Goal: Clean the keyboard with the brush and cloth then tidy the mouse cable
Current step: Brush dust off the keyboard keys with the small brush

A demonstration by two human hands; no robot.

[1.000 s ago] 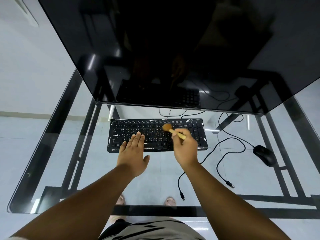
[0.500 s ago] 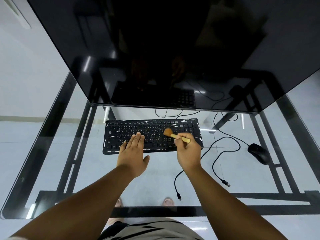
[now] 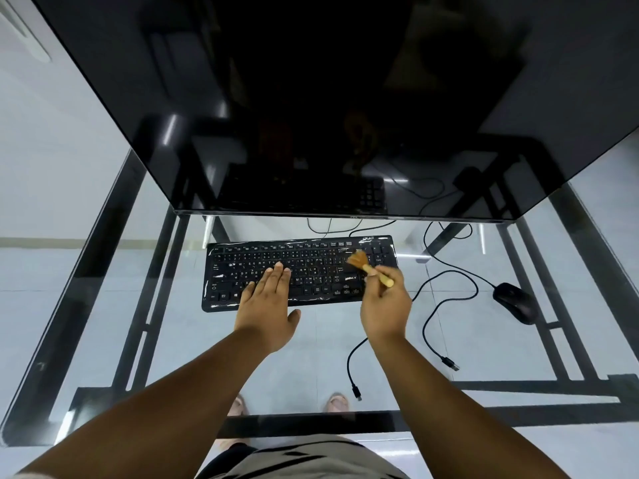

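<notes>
We see the glass desk [image 3: 449, 344] w/ a black frame under it, dark monitor [image 3: 328, 98] looming at the back. Left to right: left hand [image 3: 268, 305] lies flat on the keyboard [image 3: 301, 271], fingers straight & together over the lower-left keys, holding nothing. Keyboard sits centre, just in front of the monitor's bottom edge. Right hand [image 3: 385, 305] is at the keyboard's right end, fingers curled round the brush [image 3: 368, 266] handle; bristles touch the keys near the numpad, handle angled back toward us. Right of that, the mouse cable [image 3: 449, 299] loops loose over the glass, its USB plug lying free nr the front. A 2nd black cable [image 3: 351, 368] runs forward below the right hand. Mouse [image 3: 515, 302] sits far right, well apart from the keyboard.
</notes>
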